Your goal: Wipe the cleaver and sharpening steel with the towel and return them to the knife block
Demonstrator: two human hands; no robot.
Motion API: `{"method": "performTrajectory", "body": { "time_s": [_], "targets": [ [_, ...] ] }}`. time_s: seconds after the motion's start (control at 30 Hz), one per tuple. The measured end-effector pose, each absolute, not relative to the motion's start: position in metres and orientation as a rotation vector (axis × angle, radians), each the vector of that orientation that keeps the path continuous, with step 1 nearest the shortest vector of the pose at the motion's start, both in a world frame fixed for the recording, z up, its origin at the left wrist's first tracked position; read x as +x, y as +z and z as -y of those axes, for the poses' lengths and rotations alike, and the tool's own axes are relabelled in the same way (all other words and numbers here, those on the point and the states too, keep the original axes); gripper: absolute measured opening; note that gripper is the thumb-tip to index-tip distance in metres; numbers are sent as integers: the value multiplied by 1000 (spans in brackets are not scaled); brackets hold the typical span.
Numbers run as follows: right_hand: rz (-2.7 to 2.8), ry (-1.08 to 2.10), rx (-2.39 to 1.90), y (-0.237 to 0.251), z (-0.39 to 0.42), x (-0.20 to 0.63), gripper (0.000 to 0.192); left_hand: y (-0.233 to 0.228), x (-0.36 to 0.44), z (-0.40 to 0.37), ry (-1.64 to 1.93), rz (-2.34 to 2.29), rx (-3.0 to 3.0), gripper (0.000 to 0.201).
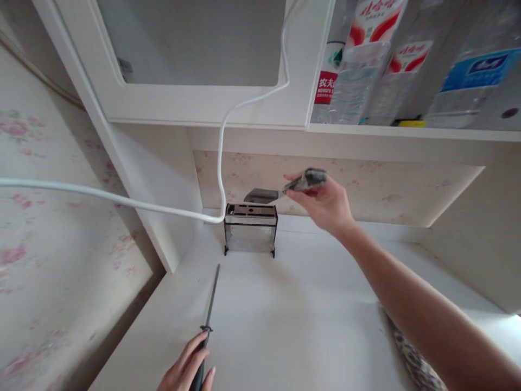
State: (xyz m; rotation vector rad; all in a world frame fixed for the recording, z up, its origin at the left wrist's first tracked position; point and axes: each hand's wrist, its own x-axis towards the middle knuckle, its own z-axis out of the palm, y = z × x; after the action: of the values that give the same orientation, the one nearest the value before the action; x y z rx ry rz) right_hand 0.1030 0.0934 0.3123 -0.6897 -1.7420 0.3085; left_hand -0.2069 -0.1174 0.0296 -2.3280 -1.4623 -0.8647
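Right hand: the right hand (325, 203) is up in the air with its fingers curled tight around the handle of a knife (285, 190).
Knife look: it has a wide, flat, grey blade and a dark handle with speckles. The blade sticks out to the left of the fingers and lies almost flat.
Knife place: the blade end hangs just above the top of the knife block (251, 228). I cannot tell if it touches.
Knife block look: it is a small box with see-through sides, a dark top with slots, and little black feet. It stands upright at the back of the white counter (293, 320), down and left of the right fingers.
Left hand: the left hand (187, 372) is low at the bottom edge of the view. Its fingers are wrapped around the black handle of a sharpening rod (209, 304).
Rod look: it is a thin grey metal stick that points away from the fingers, toward the block, and seems to lie on the counter.
Edges: a white side wall stands left of the block. A white cable (222, 157) hangs down and touches the block's top left corner. A shelf with water bottles (358, 76) sits above the right hand.
Open room: the counter between the two hands is bare and wide. There is room above the block, under the shelf.
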Motion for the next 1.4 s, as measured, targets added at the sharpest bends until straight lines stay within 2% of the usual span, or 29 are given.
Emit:
{"method": "performTrajectory", "body": {
  "time_s": [0.13, 0.23, 0.33, 0.43, 0.57, 0.73, 0.83, 0.93, 1.07, 1.23, 1.4],
  "targets": [
    [1887, 127, -554, 264, -25, 95, 42, 30, -205, 121, -811, 1469, -2359, 16],
    [1973, 220, -444, 229, 7, 84, 56, 25, -207, 124, -790, 1512, -2317, 16],
    [2132, 335, -393, 197, 23, 70, 61, 19, -214, 128, -739, 1524, -2320, 20],
    [2303, 310, -369, 166, 32, 56, 63, 16, -223, 133, -663, 1519, -2348, 26],
    [2436, 154, -308, 125, 37, 40, 54, 14, -233, 138, -623, 1523, -2372, 33],
    [2469, -25, -283, 86, 41, 26, 24, 7, -240, 140, -779, 1615, -2328, 32],
    [2512, -128, -275, 70, 44, 19, 14, 2, -243, 139, -871, 1662, -2278, 31],
    [2615, -134, -362, 58, 47, 11, 10, -2, -243, 137, -907, 1690, -2247, 33],
    [2818, 30, -585, 57, 52, -1, 7, -4, -238, 137, -883, 1764, -2221, 34],
    [2956, 192, -790, 71, 56, -15, 19, -3, -237, 136, -848, 1813, -2220, 35],
    [3003, 138, -801, 67, 61, -20, 20, 1, -236, 136, -824, 1905, -2247, 37]
  ]
}}
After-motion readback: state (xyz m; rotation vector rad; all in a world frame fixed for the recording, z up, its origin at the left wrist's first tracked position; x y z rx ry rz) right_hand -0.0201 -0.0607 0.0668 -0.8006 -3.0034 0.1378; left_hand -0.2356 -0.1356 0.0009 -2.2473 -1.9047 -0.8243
